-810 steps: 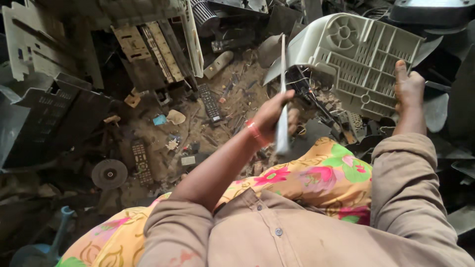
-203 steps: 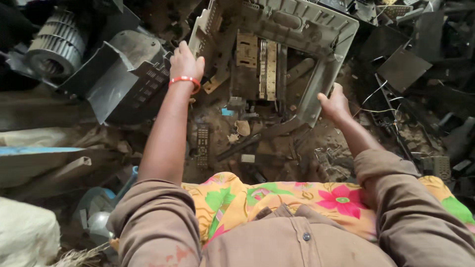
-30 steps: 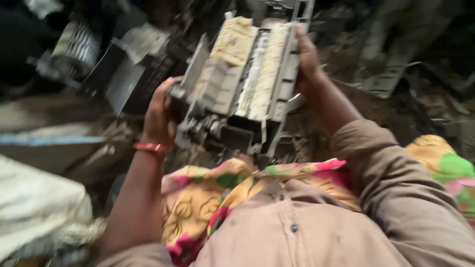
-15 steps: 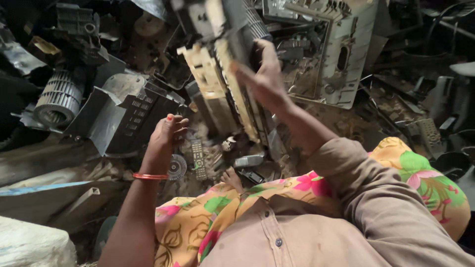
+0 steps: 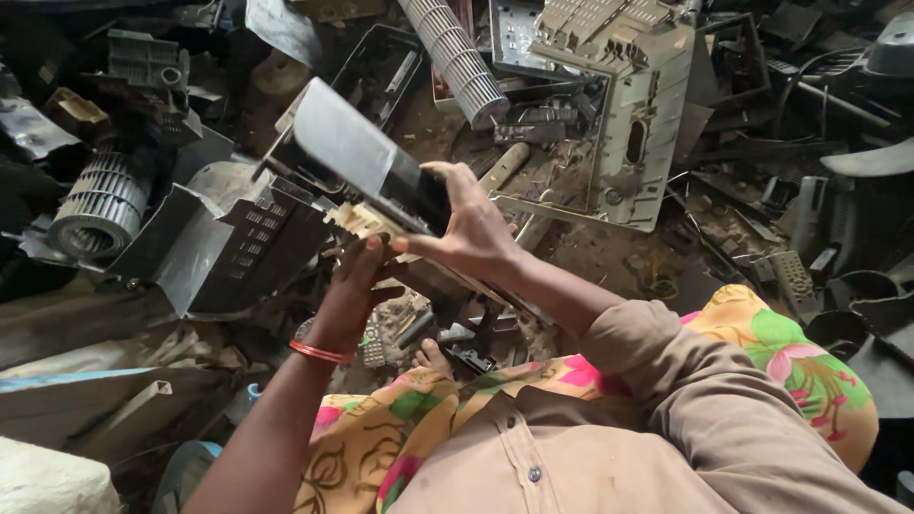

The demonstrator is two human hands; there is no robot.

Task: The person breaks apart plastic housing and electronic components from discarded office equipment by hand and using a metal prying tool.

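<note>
Currently, item in hand: grey plastic panel [image 5: 367, 162], lifted off the scrap heap [image 5: 609, 143]; right hand [image 5: 466, 224] clamped on its edge; left hand [image 5: 357, 281] gripping beneath; separation unfinished.

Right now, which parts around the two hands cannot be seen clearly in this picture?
Head view only:
- Underside of the grey panel: turned away, and the right hand covers its near end.
- Left hand fingers: partly hidden under the cream plastic part.
- Foot: mostly covered by the flowered cloth.
- Fan drum: its left end sits in shadow.
</note>
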